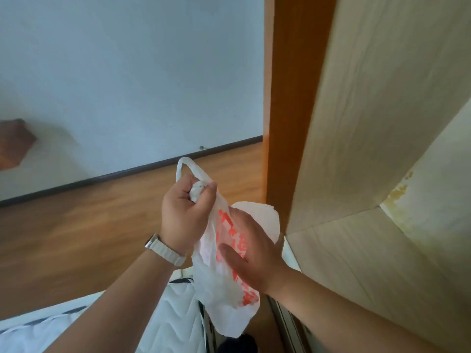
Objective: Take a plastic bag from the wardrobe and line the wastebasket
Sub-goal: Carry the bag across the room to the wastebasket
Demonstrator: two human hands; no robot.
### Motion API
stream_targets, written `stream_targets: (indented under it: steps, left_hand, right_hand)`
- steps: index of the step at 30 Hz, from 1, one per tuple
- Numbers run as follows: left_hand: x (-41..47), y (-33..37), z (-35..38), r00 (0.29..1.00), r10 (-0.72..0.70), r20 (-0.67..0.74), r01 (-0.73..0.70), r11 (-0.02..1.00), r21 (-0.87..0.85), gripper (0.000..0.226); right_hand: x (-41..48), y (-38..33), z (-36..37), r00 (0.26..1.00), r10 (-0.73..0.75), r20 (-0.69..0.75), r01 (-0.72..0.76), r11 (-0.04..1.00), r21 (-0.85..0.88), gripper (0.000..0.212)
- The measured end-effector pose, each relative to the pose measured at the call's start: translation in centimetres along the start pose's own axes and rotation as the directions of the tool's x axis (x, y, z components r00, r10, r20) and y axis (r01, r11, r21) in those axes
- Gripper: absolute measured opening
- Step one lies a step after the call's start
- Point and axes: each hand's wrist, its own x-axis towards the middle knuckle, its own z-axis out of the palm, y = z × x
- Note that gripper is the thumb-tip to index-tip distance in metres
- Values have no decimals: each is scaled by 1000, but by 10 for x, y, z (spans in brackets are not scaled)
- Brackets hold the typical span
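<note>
A white plastic bag (224, 296) with orange print hangs crumpled between my hands, just left of the wardrobe (382, 149). My left hand (184, 212), with a white watch at the wrist, is closed around the knotted top and a handle loop of the bag. My right hand (252, 253) presses against the bag's right side, with the thumb on the printed face and the fingers hidden behind the plastic. The wastebasket is not in view.
The pale wood-grain wardrobe interior fills the right, with an orange-brown frame (285, 110) at its left edge. A white quilted mattress (175, 314) lies below my arms. Wooden floor (76, 238) runs to a white wall with a dark skirting board (127, 171). A reddish-brown object (12, 143) sits at far left.
</note>
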Motion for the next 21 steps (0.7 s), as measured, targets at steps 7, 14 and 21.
stream_targets:
  steps: [7, 14, 21]
  left_hand:
    - [42, -41, -39, 995, -34, -97, 39, 998, 50, 36]
    - [120, -95, -84, 989, -49, -142, 49, 999, 0, 42]
    - [192, -124, -132, 972, -126, -199, 114, 991, -74, 31]
  right_hand:
    - [72, -17, 48, 994, -43, 97, 33, 995, 98, 58]
    - [167, -29, 85, 972, -89, 217, 90, 996, 5, 54]
    - [255, -52, 123, 965, -126, 228, 141, 989, -52, 55]
